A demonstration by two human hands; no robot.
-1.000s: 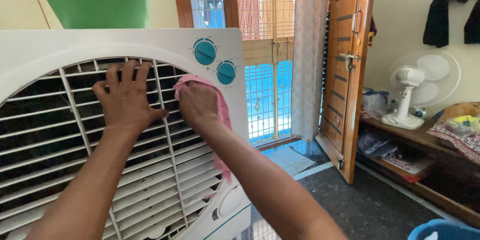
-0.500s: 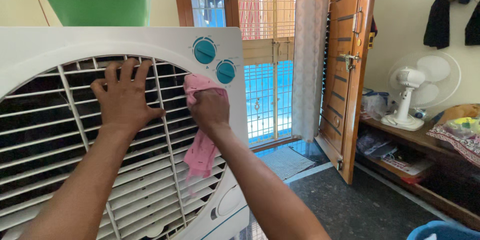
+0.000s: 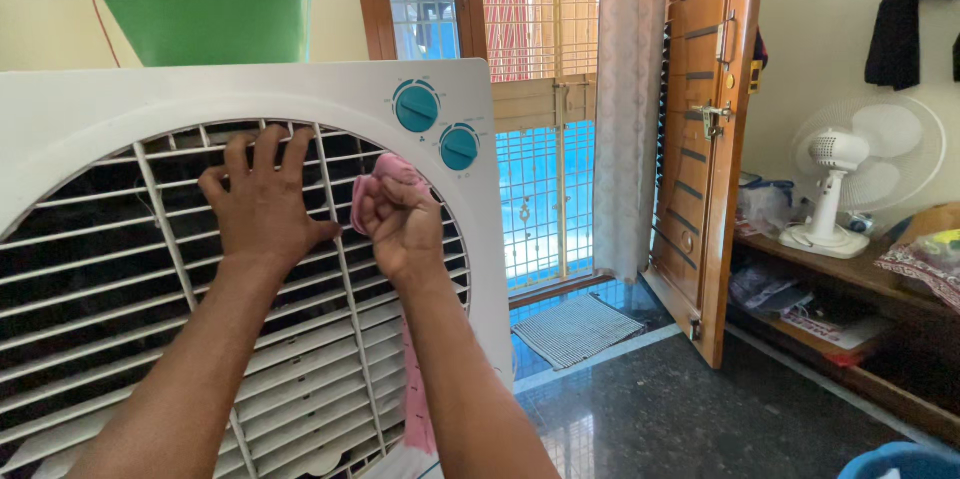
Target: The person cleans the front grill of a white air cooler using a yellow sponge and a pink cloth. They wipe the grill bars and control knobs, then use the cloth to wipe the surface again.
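Wiping cooler grille (image 3: 150,299), pink cloth (image 3: 385,179), granite floor (image 3: 680,409), wooden door (image 3: 715,139)

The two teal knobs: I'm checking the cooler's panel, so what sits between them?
Head view: only a small printed mark on bare white panel separates the upper knob from the lower knob.

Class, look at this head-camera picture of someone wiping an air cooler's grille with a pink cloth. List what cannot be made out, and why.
1. Pink cloth: mostly hidden by the right hand and forearm.
2. Air cooler: its left side and base are cut off by the picture's edges.
3. Inside the grille: too dark behind the slats.
4. Grille under the left hand: covered.
5. Green tub: contents hidden by its wall.
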